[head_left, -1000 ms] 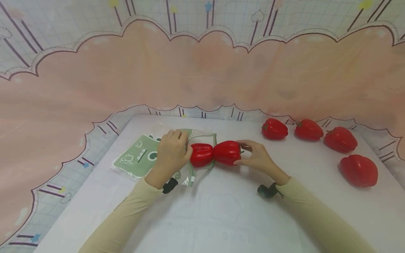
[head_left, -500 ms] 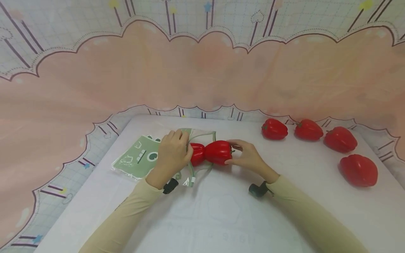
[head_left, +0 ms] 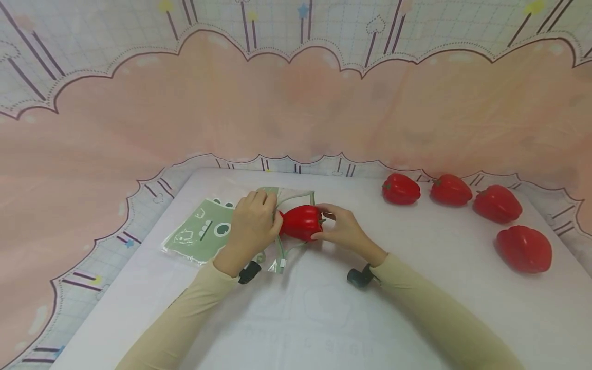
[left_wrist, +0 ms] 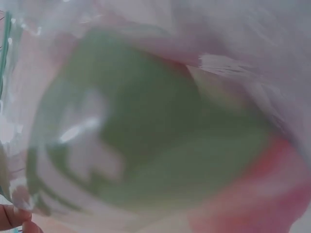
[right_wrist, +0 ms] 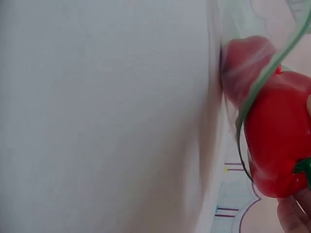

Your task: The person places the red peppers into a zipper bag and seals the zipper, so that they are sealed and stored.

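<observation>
A clear zip bag [head_left: 196, 239] printed with a green cartoon face lies with its mouth toward the right. My left hand [head_left: 252, 223] grips the upper layer near the mouth; fingertips [left_wrist: 14, 218] pinch the film in the left wrist view. My right hand [head_left: 342, 228] holds a red bell pepper [head_left: 301, 223] by its stem end, with the pepper's other end inside the bag's mouth. In the right wrist view the green-edged rim crosses this pepper, and another red bell pepper [right_wrist: 245, 63] shows through the film deeper in. My left hand hides much of that inner pepper from above.
Several more red bell peppers stand on the right of the white table [head_left: 324, 318]: one at the back [head_left: 401, 189], two beside it, and one nearer [head_left: 524, 249]. A patterned cloth [head_left: 296, 113] rises behind the table. Black wrist cameras [head_left: 359, 277] hang below both wrists.
My right hand has moved left, pushing its pepper into the bag's mouth. The inner pepper has slid deeper, behind my left hand, which has stayed in place on the bag.
</observation>
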Motion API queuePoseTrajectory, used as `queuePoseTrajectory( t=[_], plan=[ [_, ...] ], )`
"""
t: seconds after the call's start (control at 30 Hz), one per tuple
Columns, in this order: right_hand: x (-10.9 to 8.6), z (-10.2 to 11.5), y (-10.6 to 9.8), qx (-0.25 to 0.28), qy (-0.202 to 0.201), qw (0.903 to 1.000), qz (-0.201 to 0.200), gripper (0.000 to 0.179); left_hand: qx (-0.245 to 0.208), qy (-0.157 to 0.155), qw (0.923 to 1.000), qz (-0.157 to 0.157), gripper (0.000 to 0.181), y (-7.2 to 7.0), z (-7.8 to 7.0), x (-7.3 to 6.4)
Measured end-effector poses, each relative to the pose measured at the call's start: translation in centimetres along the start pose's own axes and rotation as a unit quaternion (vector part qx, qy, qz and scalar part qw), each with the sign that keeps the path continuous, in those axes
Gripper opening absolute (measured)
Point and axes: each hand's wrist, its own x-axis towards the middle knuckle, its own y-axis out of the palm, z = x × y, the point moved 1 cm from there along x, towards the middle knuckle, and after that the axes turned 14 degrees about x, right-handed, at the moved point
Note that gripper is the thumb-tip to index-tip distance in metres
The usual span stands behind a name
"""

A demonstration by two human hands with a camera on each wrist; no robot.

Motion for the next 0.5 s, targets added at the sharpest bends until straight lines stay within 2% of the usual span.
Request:
queuePoseTrajectory(
  t=[0.3, 0.5],
  plan=[
    [0.8, -0.2, 1.2, -0.031, -0.043, 0.9983, -0.022, 0.064, 0.014, 0.008, 0.9999, -0.002, 0.008, 0.0, -0.2, -0.1],
    [1.5, -0.2, 1.9, -0.051, -0.049, 0.9970, -0.030, 0.064, 0.014, 0.011, 0.9998, -0.004, 0.009, 0.1, -0.3, -0.2]
  ],
)
